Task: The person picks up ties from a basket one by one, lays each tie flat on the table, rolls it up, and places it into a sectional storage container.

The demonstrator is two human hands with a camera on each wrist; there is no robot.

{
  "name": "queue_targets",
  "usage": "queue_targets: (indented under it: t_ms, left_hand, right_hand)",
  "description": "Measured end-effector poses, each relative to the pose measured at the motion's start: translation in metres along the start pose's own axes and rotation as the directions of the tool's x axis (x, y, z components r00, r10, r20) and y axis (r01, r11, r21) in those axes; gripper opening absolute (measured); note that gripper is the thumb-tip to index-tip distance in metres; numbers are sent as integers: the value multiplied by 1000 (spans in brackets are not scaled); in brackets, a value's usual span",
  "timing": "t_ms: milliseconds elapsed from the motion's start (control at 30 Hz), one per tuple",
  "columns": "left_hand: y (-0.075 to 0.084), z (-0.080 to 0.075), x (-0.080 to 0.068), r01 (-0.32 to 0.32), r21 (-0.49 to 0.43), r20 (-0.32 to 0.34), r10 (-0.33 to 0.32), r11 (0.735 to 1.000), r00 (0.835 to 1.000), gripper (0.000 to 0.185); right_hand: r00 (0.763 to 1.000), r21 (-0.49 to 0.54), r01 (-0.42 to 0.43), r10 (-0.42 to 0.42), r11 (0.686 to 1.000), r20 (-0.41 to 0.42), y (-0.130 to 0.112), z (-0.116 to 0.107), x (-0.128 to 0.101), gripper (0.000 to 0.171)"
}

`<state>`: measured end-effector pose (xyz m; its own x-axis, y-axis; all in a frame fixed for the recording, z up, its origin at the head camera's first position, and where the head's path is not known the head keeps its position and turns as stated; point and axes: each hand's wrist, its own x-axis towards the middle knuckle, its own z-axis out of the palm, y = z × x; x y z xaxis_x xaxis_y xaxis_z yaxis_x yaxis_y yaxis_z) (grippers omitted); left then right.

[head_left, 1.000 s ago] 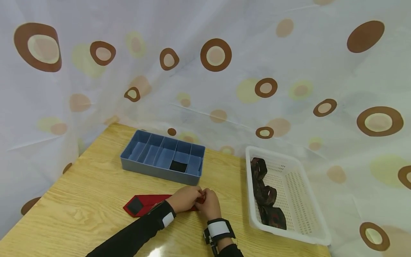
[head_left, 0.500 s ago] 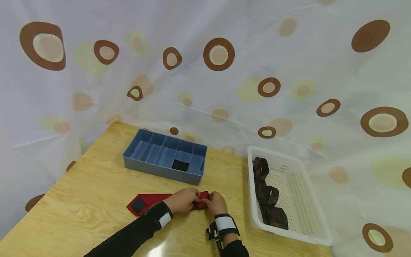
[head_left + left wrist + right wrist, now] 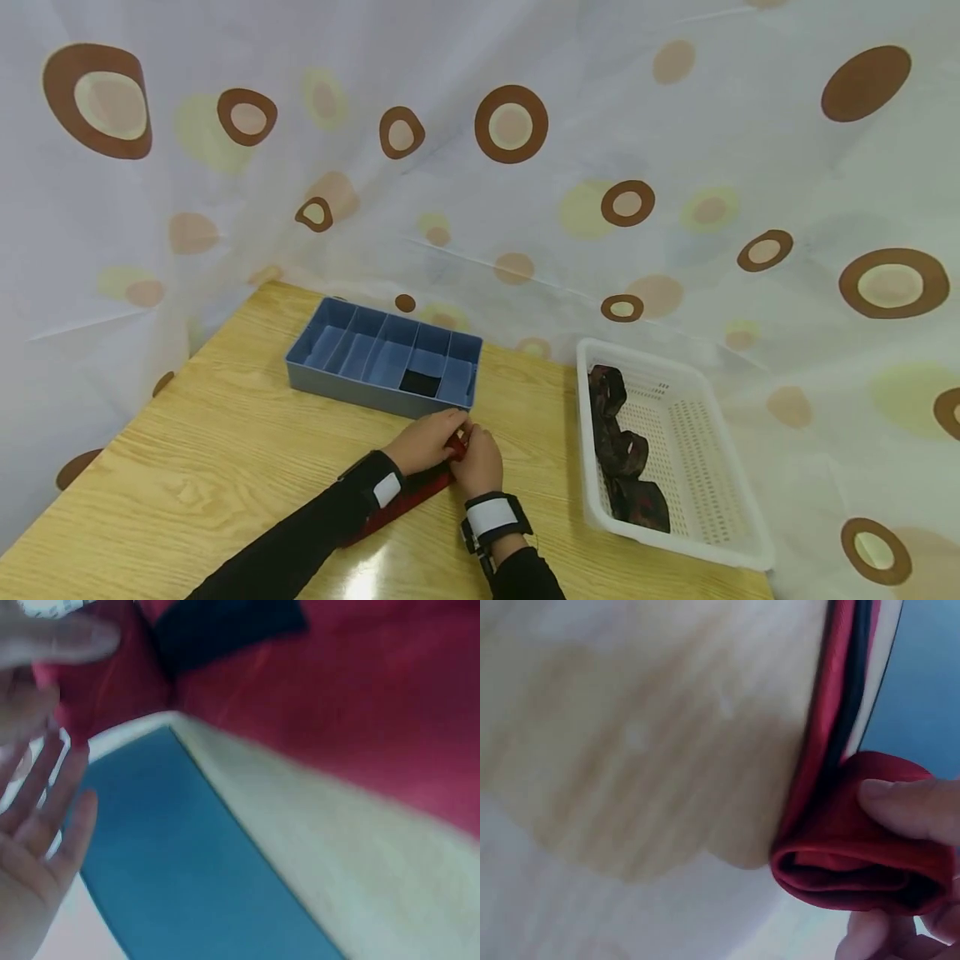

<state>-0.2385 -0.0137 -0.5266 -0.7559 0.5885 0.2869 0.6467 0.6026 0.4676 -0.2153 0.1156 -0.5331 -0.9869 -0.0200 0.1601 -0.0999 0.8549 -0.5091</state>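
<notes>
A red necktie [image 3: 397,510] with a dark inner strip slants up from the table beneath the left forearm. Its far end is wound into a roll [image 3: 832,817], just in front of the blue compartment box [image 3: 341,387]. My left hand [image 3: 422,443] pinches this roll from the left. From the other side my right hand [image 3: 480,465] grips it, the thumb [image 3: 907,806] pressed on top and fingers below in the right wrist view. Red cloth [image 3: 337,690] stretches away from the roll in the left wrist view. The forearm hides the wide end.
Inside one compartment of the box lies a black piece [image 3: 420,383]. A white plastic basket [image 3: 720,550] stands at the right of the wooden table [image 3: 225,425], with several dark patterned rolled pieces [image 3: 622,450] along its left side. A dotted curtain [image 3: 450,192] hangs behind.
Both hands have moved up and left toward the blue box with the rolled end. The necktie, which lay flat with its pointed end showing at left, has swung to a slant under the left forearm.
</notes>
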Motion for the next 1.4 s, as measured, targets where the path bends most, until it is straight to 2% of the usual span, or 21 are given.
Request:
queue_targets:
  t_ms: [100,200,300,367,467,533,633,733,867,933,1000,1133,1267,1400]
  left_hand:
    - [-7,-4,1,-16,-8,86,17,1000,996,30]
    - [-12,-9,1,-20,13,146,18,1000,989,30]
    - [-16,-12,0,-30,54,178,20,998,984,32]
    - [-18,-12,-1,-56,99,190,37,993,981,31]
    - [-19,-12,-7,-87,143,191,59,986,980,29]
    - [-20,-9,-12,-99,162,187,68,982,980,32]
    - [-23,-8,-20,-100,141,191,72,985,979,33]
    - [-26,-10,-24,-82,80,219,62,993,974,28]
    - [-29,-14,-24,19,-30,205,-13,999,979,21]
    - [-29,-13,-23,75,-93,182,-57,993,982,21]
    - [-30,-12,-21,99,-129,175,-76,987,982,28]
    - [-31,-9,-19,141,-141,210,-109,980,971,34]
    - [-35,-10,-17,121,-121,205,-94,985,974,36]
    - [-40,-13,-17,67,-115,196,-43,991,980,40]
  right_hand:
    - [999,43,41,-42,998,9,1,3,-3,30]
    - [985,154,81,-102,985,136,8,-3,-3,32]
    - [950,298,41,-130,954,285,15,-13,0,30]
    - [937,342,-9,-112,940,330,19,-20,2,28]
    - [931,317,-66,-55,946,360,20,-24,5,27]
    - [922,257,-78,-29,963,387,19,-22,5,29]
    - [906,195,-99,8,976,423,13,-14,1,30]
    - [923,181,-103,27,978,384,8,-7,-3,28]
    - [942,189,-113,45,975,332,7,-3,-2,27]
    - [943,191,-97,29,977,331,6,-5,1,27]
    - [945,184,-60,-4,981,326,6,-6,4,27]
    - [957,182,18,-70,983,282,-1,-5,5,27]
    - [969,167,83,-119,982,217,-7,-1,-1,30]
    - [961,198,135,-177,971,212,-5,1,-5,30]
